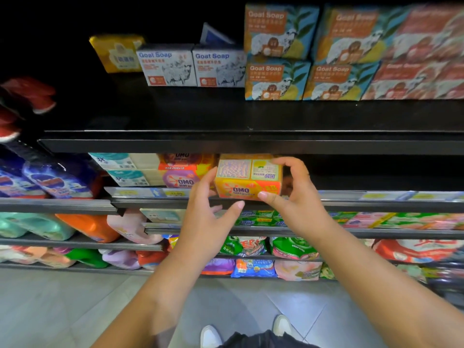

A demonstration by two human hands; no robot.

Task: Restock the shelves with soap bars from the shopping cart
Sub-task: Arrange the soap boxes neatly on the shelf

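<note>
An orange and yellow OMO soap pack sits at the front of the second shelf, just under the top shelf's edge. My right hand grips its right end, fingers over the top and thumb under the front. My left hand touches its left side with fingers nearly straight, thumb stretched below the pack. More OMO soap packs are stacked right beside it on the left. The shopping cart is out of view.
The black top shelf carries Goat Soap boxes and taller stacks on the right. Teal soap packs and blue detergent bags sit left. Lower shelves hold detergent bottles and pouches. Grey tiled floor lies below.
</note>
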